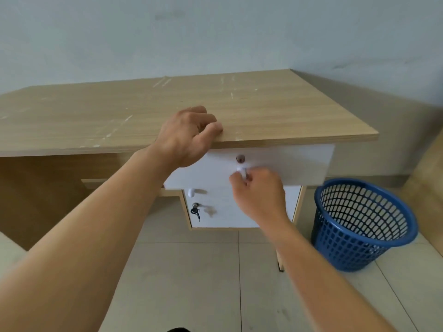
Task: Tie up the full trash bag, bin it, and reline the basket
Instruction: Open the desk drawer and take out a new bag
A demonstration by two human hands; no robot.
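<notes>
While right hand (257, 190) hides knob (242, 172), drawer (282, 164) blurred

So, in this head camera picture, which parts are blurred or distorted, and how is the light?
Head view: the right hand and the white drawer front it pulls are smeared by motion blur; the left hand on the desk top is sharper. The wide lens bends the desk edges. Light is soft and even, and the blue basket is clear.
</notes>
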